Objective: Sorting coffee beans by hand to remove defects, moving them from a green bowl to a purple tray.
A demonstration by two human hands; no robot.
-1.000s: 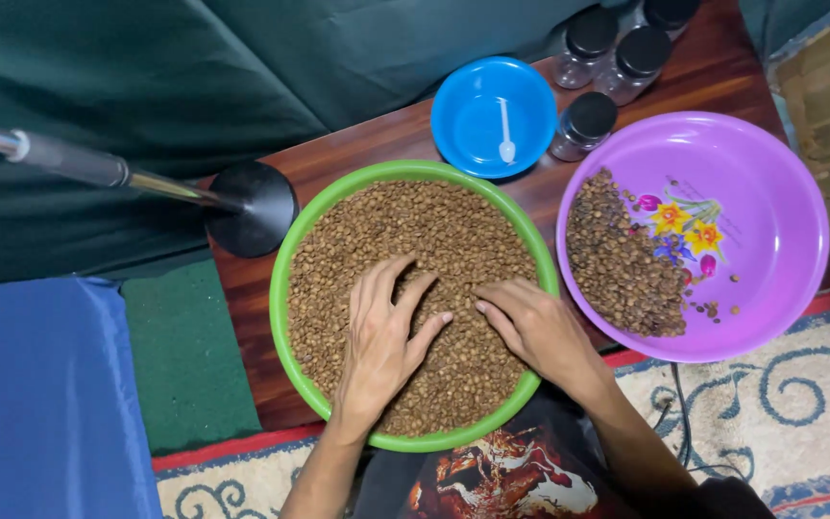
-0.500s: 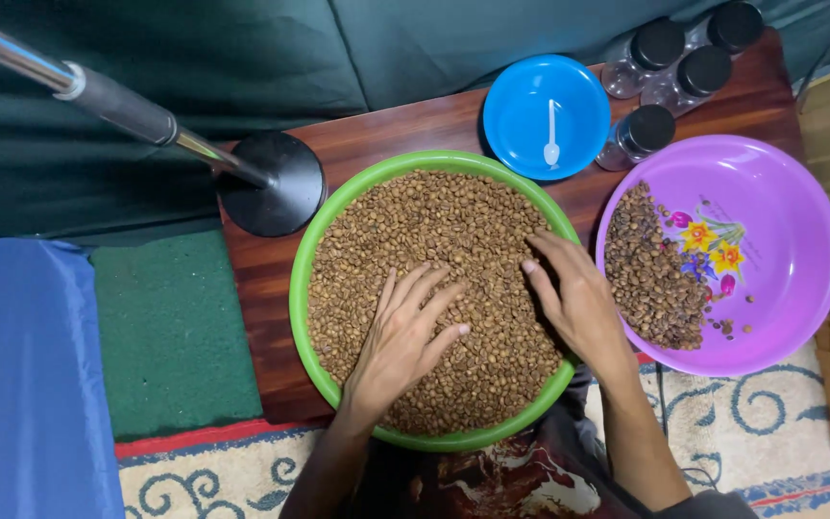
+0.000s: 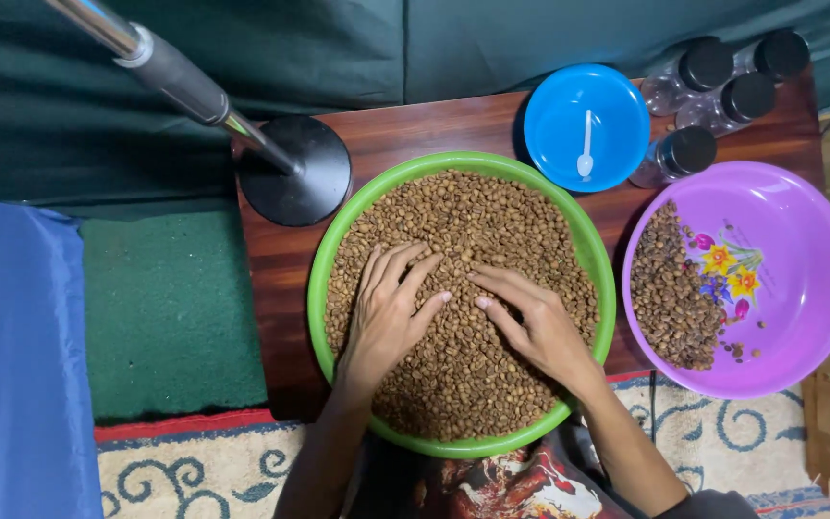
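Beans, small, brown and oval [image 3: 453, 216], fill the round green plastic basin [image 3: 317, 288] on the dark wooden board [image 3: 280, 259]. Both palms lie flat on the beans in the basin's near half: the left hand [image 3: 386, 317] with fingers spread, the right hand [image 3: 535, 322] with fingers loosely apart, fingertips almost meeting. Behind the basin sit a black round stand base [image 3: 305, 168], a blue plastic bowl [image 3: 554, 125] holding a white spoon [image 3: 585, 149], and clear black-capped jars [image 3: 689, 149]. Right of the basin, a purple flowered basin [image 3: 790, 279] holds darker beans [image 3: 670, 288]. Half a second ago the right hand lay at the green basin's right rim; now it is back beside the left.
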